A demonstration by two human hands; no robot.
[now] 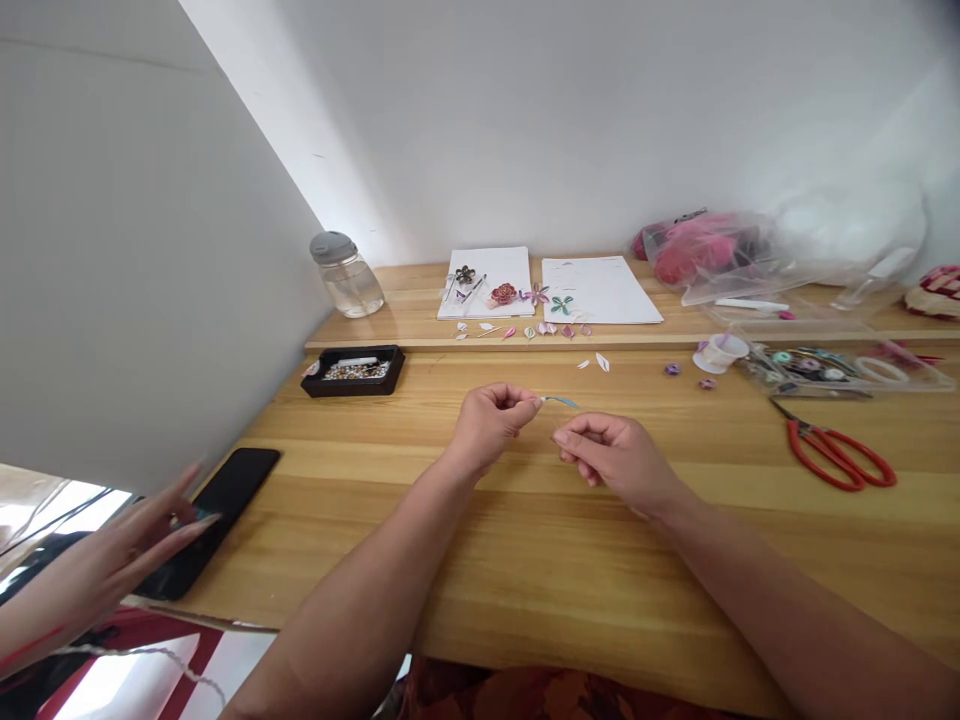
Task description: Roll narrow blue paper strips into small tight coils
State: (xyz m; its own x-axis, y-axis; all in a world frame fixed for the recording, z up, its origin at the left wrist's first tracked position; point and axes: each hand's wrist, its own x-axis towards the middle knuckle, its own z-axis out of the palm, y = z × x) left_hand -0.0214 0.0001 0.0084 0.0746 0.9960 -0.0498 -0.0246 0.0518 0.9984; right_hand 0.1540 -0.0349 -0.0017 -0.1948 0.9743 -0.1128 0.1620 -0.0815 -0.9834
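Near the middle of the wooden table (480, 540), my left hand (491, 420) pinches the pale end of a thin blue strip (561, 401), which points to the right. Just right of it and slightly lower, my right hand (611, 450) has thumb and fingers pressed together; anything between them is too small to make out. The two hands do not touch. Two small white petal shapes (602, 362) lie beyond them on the table.
Another person's hand (161, 530) reaches over a black phone (240, 485) at left. A black bead tray (390, 372), a bottle (349, 280) and paper sheets (600, 290) with flowers stand farther back. Red-handled scissors (840, 455), a white spool (721, 353) and plastic bags (705, 260) lie at right.
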